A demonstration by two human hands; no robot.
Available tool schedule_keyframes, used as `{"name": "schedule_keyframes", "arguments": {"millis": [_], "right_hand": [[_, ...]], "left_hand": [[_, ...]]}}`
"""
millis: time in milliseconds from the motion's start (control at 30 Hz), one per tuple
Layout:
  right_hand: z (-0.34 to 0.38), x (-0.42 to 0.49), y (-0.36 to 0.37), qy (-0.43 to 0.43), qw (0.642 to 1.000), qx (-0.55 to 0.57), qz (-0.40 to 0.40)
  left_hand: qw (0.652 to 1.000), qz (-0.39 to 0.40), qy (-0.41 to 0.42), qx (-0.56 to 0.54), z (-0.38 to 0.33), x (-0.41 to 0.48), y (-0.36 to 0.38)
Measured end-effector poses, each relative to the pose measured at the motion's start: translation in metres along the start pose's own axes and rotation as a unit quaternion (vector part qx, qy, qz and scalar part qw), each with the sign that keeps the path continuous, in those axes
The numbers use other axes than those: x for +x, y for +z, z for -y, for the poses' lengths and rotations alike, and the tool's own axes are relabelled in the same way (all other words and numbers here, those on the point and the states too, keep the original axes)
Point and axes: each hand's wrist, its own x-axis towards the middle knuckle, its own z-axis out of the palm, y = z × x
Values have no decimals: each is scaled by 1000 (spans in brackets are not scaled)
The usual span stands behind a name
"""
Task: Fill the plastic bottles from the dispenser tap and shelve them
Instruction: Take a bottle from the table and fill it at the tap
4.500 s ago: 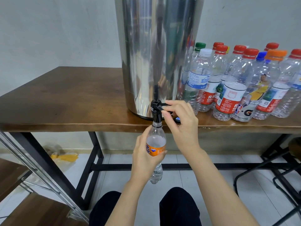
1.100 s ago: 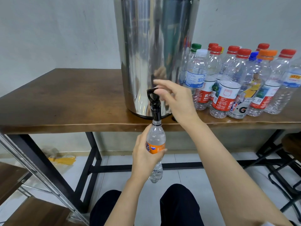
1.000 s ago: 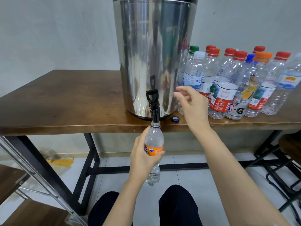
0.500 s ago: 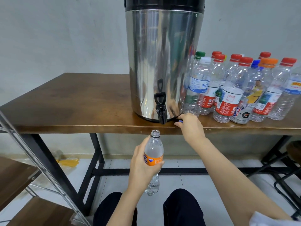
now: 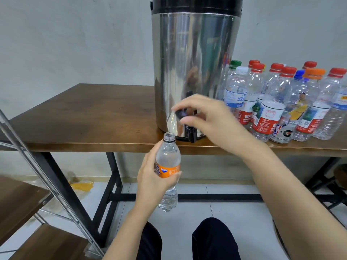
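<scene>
My left hand grips a clear plastic bottle with an orange label, upright, full of water and with its mouth uncapped, just below the table edge and left of the tap. My right hand pinches a small dark cap in its fingertips, a little above and to the right of the bottle's mouth. The black tap sticks out at the base of the tall steel dispenser; my right hand covers its handle.
Several capped clear bottles stand in a cluster to the right of the dispenser on the brown wooden table. A metal-framed rack with wooden shelves stands at the lower left. My dark-trousered knees are below.
The left hand lowered the bottle off the tap and shifted it left. My right hand let go of the tap handle, picked the cap off the table, and lifted it toward the bottle's mouth.
</scene>
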Motion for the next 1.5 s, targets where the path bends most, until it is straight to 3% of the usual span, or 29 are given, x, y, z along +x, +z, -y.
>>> {"name": "schedule_keyframes", "arguments": {"millis": [167,533,867,1033,1200,1367,1500], "right_hand": [[-1,19,33,5,986,-61,156],[1,35,56,-32,978,-59,196],[12,40,72,59,969,-171,167],[9,41,74,36,974,-99,201],[11,44,83,69,978,-160,115],[8,43,95,44,990,-51,120],[11,47,101,74,984,-131,96]], "left_hand": [[1000,-3,16,20,-5,-1,-16],[999,-22,5,23,0,-2,-37],[999,-32,3,41,3,0,-45],[998,-42,9,37,8,5,-51],[998,-40,13,42,10,8,-56],[997,-52,14,51,14,10,-64],[996,-56,11,63,16,11,-67]]}}
